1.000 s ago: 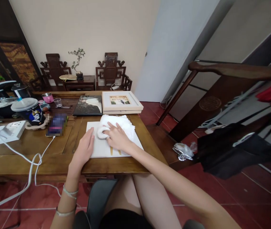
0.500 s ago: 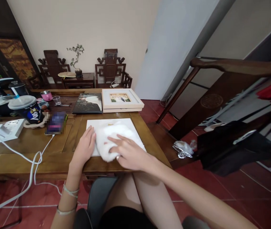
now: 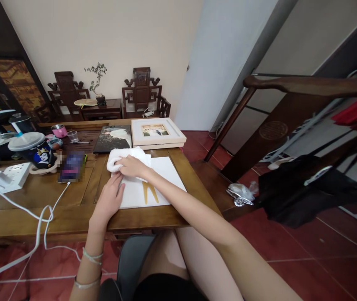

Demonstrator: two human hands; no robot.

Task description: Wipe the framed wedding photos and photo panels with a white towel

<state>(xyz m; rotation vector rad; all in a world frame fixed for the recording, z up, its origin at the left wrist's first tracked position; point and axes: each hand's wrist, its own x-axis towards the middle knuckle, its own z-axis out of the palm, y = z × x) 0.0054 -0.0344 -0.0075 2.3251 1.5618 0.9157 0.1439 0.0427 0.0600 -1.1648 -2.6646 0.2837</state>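
A white board (image 3: 169, 179) lies flat on the wooden table, with a gold two-legged shape (image 3: 150, 194) showing on its lower half. My right hand (image 3: 132, 167) grips a bunched white cloth (image 3: 134, 154) and presses it on the board's far left corner, where the cloth overhangs the edge. My left hand (image 3: 111, 196) rests along the board's left side, fingers stretched out flat, its fingertips close to the right hand. My right forearm crosses over the board and hides part of it.
Beyond the board lie a dark picture panel (image 3: 113, 140) and a pale framed picture (image 3: 173, 133). Leftward are a phone (image 3: 71, 167) on a cable, a power strip (image 3: 16, 177) and a lidded cup (image 3: 42, 154). The table's right edge (image 3: 201, 184) drops to red floor tiles.
My right hand has slid the cloth away from me and to the left, from the board's near middle to its far left corner, uncovering the gold shape. My left hand stays at the left edge.
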